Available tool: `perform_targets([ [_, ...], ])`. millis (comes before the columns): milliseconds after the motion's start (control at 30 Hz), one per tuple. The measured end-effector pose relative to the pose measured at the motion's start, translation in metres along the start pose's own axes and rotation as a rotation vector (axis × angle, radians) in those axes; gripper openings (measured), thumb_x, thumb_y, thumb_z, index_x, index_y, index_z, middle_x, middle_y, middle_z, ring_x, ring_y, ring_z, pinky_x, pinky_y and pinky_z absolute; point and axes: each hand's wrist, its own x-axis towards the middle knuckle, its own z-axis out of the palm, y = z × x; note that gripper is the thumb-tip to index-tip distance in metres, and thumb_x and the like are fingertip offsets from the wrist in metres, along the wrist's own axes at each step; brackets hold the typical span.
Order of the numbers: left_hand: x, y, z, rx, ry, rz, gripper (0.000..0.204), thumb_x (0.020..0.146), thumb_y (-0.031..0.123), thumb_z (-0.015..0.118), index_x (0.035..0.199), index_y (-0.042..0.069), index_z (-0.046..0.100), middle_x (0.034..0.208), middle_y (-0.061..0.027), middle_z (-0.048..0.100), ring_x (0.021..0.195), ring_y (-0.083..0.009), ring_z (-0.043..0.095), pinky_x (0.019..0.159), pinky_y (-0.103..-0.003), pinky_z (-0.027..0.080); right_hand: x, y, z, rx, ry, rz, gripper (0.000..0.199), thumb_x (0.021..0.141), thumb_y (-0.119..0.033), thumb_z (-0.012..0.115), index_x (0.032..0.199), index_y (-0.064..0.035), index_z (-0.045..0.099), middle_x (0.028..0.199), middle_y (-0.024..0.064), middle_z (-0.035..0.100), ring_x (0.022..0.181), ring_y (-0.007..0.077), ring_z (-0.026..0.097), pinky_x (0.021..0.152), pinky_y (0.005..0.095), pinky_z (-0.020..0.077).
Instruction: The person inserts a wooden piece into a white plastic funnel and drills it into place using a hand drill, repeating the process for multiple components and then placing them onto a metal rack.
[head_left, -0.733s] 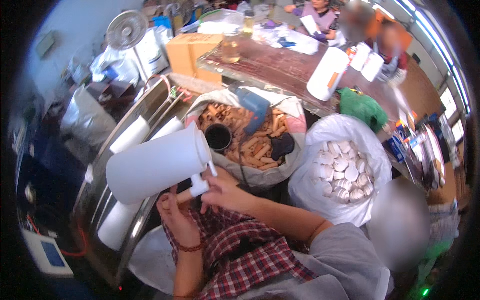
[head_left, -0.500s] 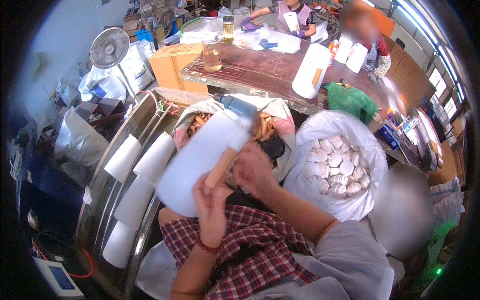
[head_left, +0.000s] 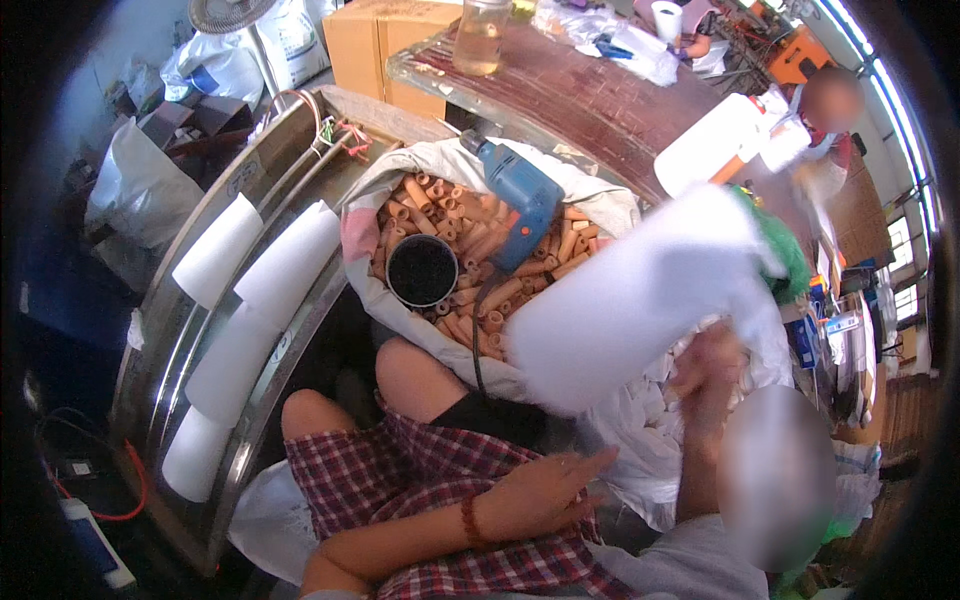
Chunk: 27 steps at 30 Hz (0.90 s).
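My right hand (head_left: 706, 366) is raised at the right and grips the lower end of a large white roll (head_left: 640, 290), which is blurred by motion and tilts up to the right. Fingers spread, my left hand (head_left: 545, 488) lies flat on my plaid shorts (head_left: 420, 480) and holds nothing; a bead bracelet is on its wrist. Ahead of my knees stands an open sack (head_left: 400, 165) full of short brown cardboard tubes (head_left: 480, 300). A blue electric drill (head_left: 520, 195) and a black-cored spool (head_left: 422, 270) lie on the tubes.
A curved metal rack (head_left: 250, 190) at the left carries several white rolls (head_left: 288, 262). Behind the sack are a long brown table (head_left: 590, 95) with a glass jar (head_left: 480, 40), a cardboard box (head_left: 385, 40) and a fan. Another person (head_left: 825, 120) sits at the far right.
The white roll has swung from the left, over the sack, to the right side. My left hand has let go of it and dropped onto my lap.
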Motion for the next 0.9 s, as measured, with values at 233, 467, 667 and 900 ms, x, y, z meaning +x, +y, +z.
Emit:
perform_targets([
  [233,-0.024,-0.064,-0.023,-0.26,0.233,-0.176,0.021,0.087,0.017,0.06,0.101,0.001,0.061,0.087,-0.0132,0.066,0.072,-0.0234,0.065,0.062,-0.03,0.051,0.111,-0.001,-0.074,-0.415,0.265,-0.321,0.015,0.091,-0.018,0.052,0.089,-0.0045,0.045,0.063,0.0032,0.044,0.058,0.0105,0.042,0.055,0.0238,0.035],
  [467,-0.034,-0.103,-0.07,-0.402,0.248,-0.439,0.014,0.089,0.014,0.059,0.087,0.0,0.06,0.07,-0.0068,0.06,0.058,-0.0116,0.057,0.052,-0.026,0.046,0.194,0.046,-0.086,-0.545,0.409,-0.252,0.017,0.092,-0.021,0.053,0.084,-0.0056,0.05,0.071,0.0031,0.053,0.064,0.0102,0.049,0.061,0.0229,0.041],
  [667,-0.03,-0.113,-0.083,-0.521,0.151,-0.447,0.029,0.094,0.023,0.05,0.075,0.003,0.056,0.07,-0.0081,0.06,0.061,-0.0166,0.058,0.056,-0.029,0.046,0.272,0.091,-0.107,-0.85,0.356,-0.354,0.024,0.095,-0.027,0.049,0.083,-0.0061,0.054,0.076,0.0027,0.058,0.068,0.007,0.051,0.062,0.0211,0.04],
  [900,-0.024,-0.118,-0.083,-0.742,0.203,-0.442,0.014,0.092,0.012,0.053,0.089,-0.001,0.056,0.078,-0.0069,0.058,0.065,-0.0134,0.056,0.058,-0.025,0.046,0.397,0.154,-0.148,-0.924,0.205,-0.025,0.05,0.085,-0.046,0.059,0.107,-0.0011,0.055,0.099,0.0099,0.061,0.089,0.0175,0.057,0.08,0.0279,0.0452],
])
